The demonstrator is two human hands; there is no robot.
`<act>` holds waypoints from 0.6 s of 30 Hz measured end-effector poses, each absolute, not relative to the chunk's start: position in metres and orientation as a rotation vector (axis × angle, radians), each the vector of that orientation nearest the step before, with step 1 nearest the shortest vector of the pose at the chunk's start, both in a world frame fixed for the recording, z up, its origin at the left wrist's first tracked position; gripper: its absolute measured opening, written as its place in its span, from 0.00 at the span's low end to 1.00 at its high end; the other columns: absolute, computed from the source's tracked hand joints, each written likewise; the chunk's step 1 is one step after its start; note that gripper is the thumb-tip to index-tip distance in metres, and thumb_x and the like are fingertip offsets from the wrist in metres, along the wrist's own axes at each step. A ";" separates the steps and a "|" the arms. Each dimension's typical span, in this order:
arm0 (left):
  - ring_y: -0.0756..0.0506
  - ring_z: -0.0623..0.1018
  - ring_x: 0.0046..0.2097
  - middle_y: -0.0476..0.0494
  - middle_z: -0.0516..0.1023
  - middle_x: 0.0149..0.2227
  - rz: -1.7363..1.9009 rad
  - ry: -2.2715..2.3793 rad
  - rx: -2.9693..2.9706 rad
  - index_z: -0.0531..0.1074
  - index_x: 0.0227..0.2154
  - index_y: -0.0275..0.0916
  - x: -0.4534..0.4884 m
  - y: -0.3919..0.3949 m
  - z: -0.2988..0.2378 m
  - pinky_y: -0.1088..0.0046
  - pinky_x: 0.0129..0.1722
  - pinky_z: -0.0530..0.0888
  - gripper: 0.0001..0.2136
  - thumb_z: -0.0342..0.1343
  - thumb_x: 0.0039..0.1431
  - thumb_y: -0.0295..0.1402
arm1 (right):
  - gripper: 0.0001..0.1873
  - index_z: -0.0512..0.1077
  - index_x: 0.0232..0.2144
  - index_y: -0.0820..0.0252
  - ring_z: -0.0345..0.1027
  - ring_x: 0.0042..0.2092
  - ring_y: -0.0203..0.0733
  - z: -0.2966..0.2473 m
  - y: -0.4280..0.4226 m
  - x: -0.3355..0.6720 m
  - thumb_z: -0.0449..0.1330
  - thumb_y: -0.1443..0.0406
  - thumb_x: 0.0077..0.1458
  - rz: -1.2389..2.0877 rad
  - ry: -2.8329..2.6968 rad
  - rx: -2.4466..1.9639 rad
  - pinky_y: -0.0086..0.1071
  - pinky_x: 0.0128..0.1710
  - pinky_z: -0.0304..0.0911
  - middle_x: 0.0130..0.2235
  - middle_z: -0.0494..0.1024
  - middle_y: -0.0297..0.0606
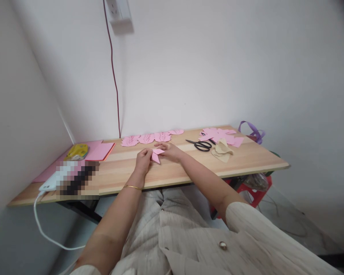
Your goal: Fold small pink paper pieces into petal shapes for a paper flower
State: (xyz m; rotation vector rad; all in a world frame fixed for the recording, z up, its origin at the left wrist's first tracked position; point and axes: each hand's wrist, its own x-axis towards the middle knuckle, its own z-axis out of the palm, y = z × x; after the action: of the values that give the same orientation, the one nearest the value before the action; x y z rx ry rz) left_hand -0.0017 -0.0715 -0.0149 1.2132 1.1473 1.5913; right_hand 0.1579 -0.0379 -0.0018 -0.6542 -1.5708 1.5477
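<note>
Over the front middle of the wooden table (172,173), a folded piece of pink paper (157,156) is held between both hands. My left hand (143,160) pinches its left side with the fingers closed. On its right, my right hand (169,150) has its fingers curled around the paper's upper edge. Pointed flaps of the paper stick out to the right and downward. Behind the hands, several pink paper cut-outs (146,138) with jagged edges lie in a row by the wall. Black-handled scissors (203,145) rest to the right of my right hand.
Pink paper scraps (219,135) and a crumpled tan sheet (223,151) lie at the right. Pink sheets (100,151), a yellow packet (77,151) and a white device with a cable (50,185) are at the left. A red stool (256,193) stands beneath the right end.
</note>
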 end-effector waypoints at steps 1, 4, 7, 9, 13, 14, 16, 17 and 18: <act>0.54 0.63 0.22 0.53 0.65 0.18 1.616 1.150 1.216 0.68 0.18 0.36 -0.002 -0.071 -0.015 0.78 0.23 0.59 0.10 0.60 0.44 0.36 | 0.26 0.70 0.43 0.59 0.68 0.35 0.34 -0.001 -0.039 0.159 0.68 0.67 0.38 1.603 -1.562 -0.669 0.25 0.34 0.63 0.36 0.76 0.36; 0.54 0.63 0.22 0.54 0.64 0.18 1.690 1.155 1.214 0.68 0.18 0.36 -0.004 -0.069 -0.016 0.79 0.22 0.59 0.10 0.59 0.46 0.36 | 0.25 0.71 0.42 0.61 0.67 0.36 0.34 0.000 -0.042 0.159 0.69 0.65 0.38 1.739 -1.615 -0.625 0.25 0.32 0.62 0.38 0.76 0.38; 0.54 0.63 0.22 0.54 0.64 0.17 1.733 1.157 1.211 0.69 0.19 0.37 -0.005 -0.067 -0.019 0.79 0.23 0.61 0.10 0.59 0.47 0.37 | 0.23 0.73 0.40 0.63 0.65 0.34 0.33 0.000 -0.046 0.154 0.68 0.60 0.40 1.719 -1.646 -0.566 0.24 0.30 0.60 0.36 0.76 0.39; 0.53 0.64 0.22 0.54 0.65 0.17 1.729 1.161 1.216 0.70 0.21 0.37 -0.005 -0.067 -0.020 0.80 0.23 0.61 0.10 0.59 0.48 0.37 | 0.20 0.74 0.37 0.64 0.64 0.32 0.32 -0.001 -0.047 0.149 0.67 0.58 0.42 1.625 -1.623 -0.616 0.24 0.29 0.58 0.33 0.76 0.38; 0.53 0.67 0.21 0.52 0.68 0.17 1.670 1.176 1.235 0.71 0.23 0.36 -0.002 -0.070 -0.018 0.79 0.22 0.63 0.10 0.59 0.48 0.39 | 0.14 0.74 0.31 0.67 0.63 0.29 0.33 -0.002 -0.048 0.143 0.64 0.60 0.45 1.470 -1.539 -0.783 0.26 0.29 0.58 0.29 0.76 0.36; 0.53 0.67 0.21 0.51 0.69 0.18 1.646 1.169 1.232 0.71 0.23 0.36 -0.001 -0.072 -0.017 0.79 0.22 0.63 0.10 0.59 0.48 0.39 | 0.13 0.74 0.31 0.67 0.64 0.29 0.33 -0.002 -0.047 0.144 0.63 0.61 0.45 1.455 -1.512 -0.811 0.26 0.30 0.58 0.28 0.76 0.36; 0.52 0.69 0.20 0.50 0.70 0.18 1.585 1.137 1.219 0.71 0.23 0.36 0.001 -0.074 -0.016 0.78 0.22 0.65 0.11 0.60 0.47 0.40 | 0.12 0.73 0.31 0.67 0.64 0.29 0.33 0.000 -0.047 0.145 0.61 0.62 0.45 1.405 -1.478 -0.855 0.27 0.30 0.59 0.28 0.75 0.36; 0.52 0.69 0.20 0.50 0.71 0.18 1.552 1.118 1.211 0.70 0.23 0.36 0.002 -0.075 -0.015 0.78 0.22 0.66 0.11 0.61 0.47 0.40 | 0.12 0.73 0.31 0.66 0.64 0.29 0.33 0.001 -0.046 0.146 0.61 0.63 0.45 1.362 -1.480 -0.881 0.27 0.30 0.58 0.28 0.75 0.35; 0.52 0.70 0.20 0.49 0.71 0.17 1.522 1.099 1.204 0.70 0.22 0.36 0.002 -0.075 -0.015 0.77 0.22 0.66 0.12 0.61 0.46 0.40 | 0.12 0.73 0.31 0.66 0.63 0.29 0.33 0.001 -0.045 0.147 0.61 0.63 0.44 1.311 -1.498 -0.905 0.27 0.30 0.58 0.27 0.75 0.34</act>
State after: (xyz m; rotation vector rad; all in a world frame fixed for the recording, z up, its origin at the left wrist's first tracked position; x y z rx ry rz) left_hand 0.0022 -0.0755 -0.0150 1.2040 1.0990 1.5224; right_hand 0.1473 -0.0454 0.0011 -0.9053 -1.4981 1.3107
